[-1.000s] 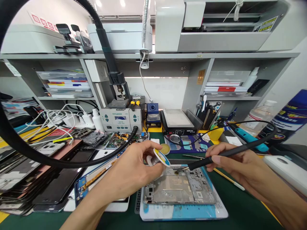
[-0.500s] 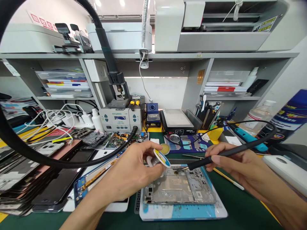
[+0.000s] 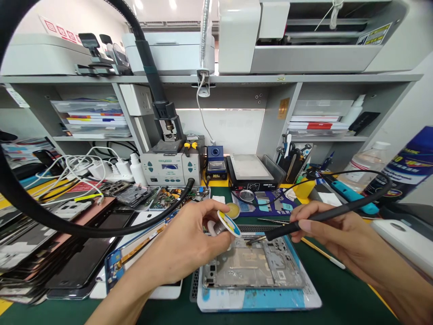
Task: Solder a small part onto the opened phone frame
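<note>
Pinched in my left hand (image 3: 192,234) is a small spool of solder wire (image 3: 228,223) with a white, yellow and blue label. My right hand (image 3: 324,230) is closed around the black handle of a soldering iron (image 3: 280,231). The iron's tip points left and down at the upper part of a grey metal phone frame (image 3: 243,266), seeming to touch it near a small brown spot. Under the frame lies a white and blue flat pad (image 3: 233,300). Any solder wire running from the spool to the tip is too fine to make out.
Phones and parts (image 3: 84,253) are stacked at the left. Behind stand a hot air station (image 3: 169,169), a small soldering station (image 3: 215,164) and a heating plate (image 3: 252,169). A thick black hose (image 3: 101,232) arcs over the left side. A spray can (image 3: 402,167) stands right.
</note>
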`<state>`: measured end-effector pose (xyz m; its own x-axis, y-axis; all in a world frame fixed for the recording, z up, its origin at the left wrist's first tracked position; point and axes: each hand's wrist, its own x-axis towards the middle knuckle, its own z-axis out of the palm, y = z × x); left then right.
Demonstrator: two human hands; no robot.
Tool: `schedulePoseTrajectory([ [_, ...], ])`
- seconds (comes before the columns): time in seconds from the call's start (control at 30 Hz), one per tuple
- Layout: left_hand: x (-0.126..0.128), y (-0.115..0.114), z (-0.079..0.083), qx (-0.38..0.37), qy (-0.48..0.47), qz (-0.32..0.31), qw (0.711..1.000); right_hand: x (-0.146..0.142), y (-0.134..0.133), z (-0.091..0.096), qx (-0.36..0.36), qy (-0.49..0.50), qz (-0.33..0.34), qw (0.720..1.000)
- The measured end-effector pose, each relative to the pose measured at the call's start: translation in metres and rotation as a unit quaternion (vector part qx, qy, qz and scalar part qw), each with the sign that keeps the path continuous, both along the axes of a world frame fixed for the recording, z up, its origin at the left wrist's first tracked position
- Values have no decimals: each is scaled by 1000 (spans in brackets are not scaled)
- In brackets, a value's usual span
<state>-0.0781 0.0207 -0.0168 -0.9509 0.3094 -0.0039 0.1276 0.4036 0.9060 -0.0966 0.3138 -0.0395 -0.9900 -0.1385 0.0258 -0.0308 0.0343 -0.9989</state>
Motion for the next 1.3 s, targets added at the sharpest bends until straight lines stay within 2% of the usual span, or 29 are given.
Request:
schedulePoseTrajectory([
  [0.27, 0, -1, -6, -8, 3, 7, 1000, -6, 8, -5, 1, -3, 30, 1000],
  [0.63, 1, 2, -9, 25, -3, -11, 1000, -4, 6, -4, -5, -6, 32, 999],
  [1.0, 1, -1, -1, -1, 9, 1, 1000, -4, 9, -7, -5, -1, 29, 1000],
  [1.3, 0, -1, -4, -4, 11, -6, 1000, -5, 9, -7, -12, -6, 31, 999],
])
